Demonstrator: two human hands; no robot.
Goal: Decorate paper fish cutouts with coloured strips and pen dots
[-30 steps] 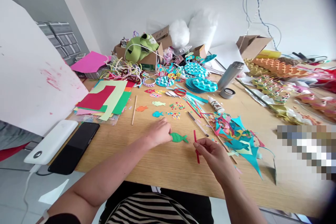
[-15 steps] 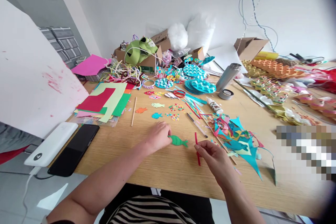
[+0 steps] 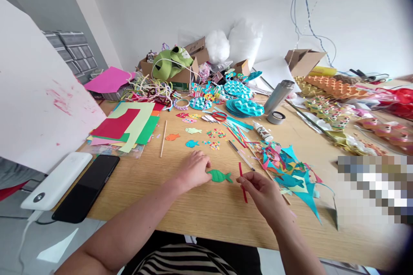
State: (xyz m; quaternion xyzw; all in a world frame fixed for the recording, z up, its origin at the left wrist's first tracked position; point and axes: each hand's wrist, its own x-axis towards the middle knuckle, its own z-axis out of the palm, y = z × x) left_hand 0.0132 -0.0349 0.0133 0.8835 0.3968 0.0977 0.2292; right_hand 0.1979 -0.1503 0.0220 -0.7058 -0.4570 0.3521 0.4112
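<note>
A green paper fish (image 3: 220, 175) is pinched at its head end by my left hand (image 3: 195, 169), just above the wooden table. Between the thumb and fingers of my right hand (image 3: 258, 186) is a narrow red paper strip (image 3: 240, 169), held roughly upright to the right of the fish's tail. Beyond my left hand lie a blue paper fish (image 3: 192, 143), an orange paper fish (image 3: 172, 137) and a pale green paper fish (image 3: 193, 130). Small colourful paper dots (image 3: 213, 144) form two little piles beside them. A pen (image 3: 241, 154) lies beyond my right hand.
Paper scraps (image 3: 290, 167) are heaped at the right, near a glue bottle (image 3: 262, 131). Red scissors (image 3: 220, 116), blue scalloped discs (image 3: 245, 107) and a steel flask (image 3: 279, 96) stand farther back. Coloured sheets (image 3: 145, 120), a wooden stick (image 3: 164, 139) and a phone (image 3: 87, 188) are at left.
The green fish shows slightly larger and a little lower in view. Both hands keep their grips, with hardly any shift. The camera view has moved slightly.
</note>
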